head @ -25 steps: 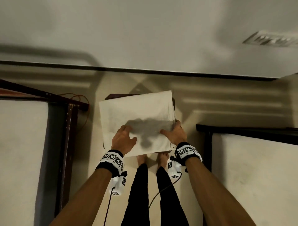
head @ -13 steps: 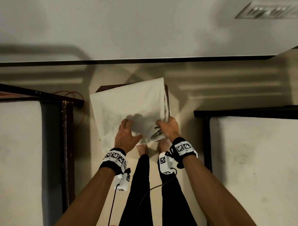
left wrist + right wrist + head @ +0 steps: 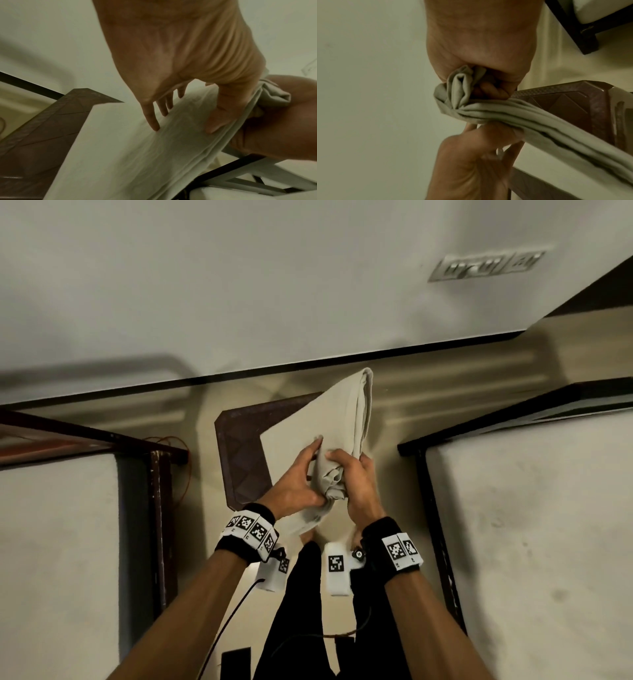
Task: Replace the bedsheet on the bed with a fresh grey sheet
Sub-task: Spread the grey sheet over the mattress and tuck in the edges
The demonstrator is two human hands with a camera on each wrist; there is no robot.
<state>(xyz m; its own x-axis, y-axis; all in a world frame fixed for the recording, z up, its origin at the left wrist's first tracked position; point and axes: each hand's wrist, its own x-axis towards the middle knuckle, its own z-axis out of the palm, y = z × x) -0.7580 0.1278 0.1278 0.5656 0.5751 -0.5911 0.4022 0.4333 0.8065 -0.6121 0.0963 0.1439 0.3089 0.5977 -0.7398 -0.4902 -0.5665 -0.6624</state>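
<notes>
A folded grey sheet is lifted and tilted on edge above a brown plastic stool, between two beds. My right hand grips the sheet's bunched near corner in a fist; in the right wrist view the fingers curl round the gathered layers. My left hand holds the same end. In the left wrist view its fingers lie spread on the sheet's broad face, and the thumb presses the layered edge.
A bare pale mattress in a dark frame lies to the left, and another mattress to the right. The wall with a switch plate stands ahead. An orange cable runs beside the left frame. My legs stand in the narrow aisle.
The sheet lay flat on the stool under both hands. Both hands gathered its near edge, and it now hangs lifted and tilted, with most of the stool top bare.
</notes>
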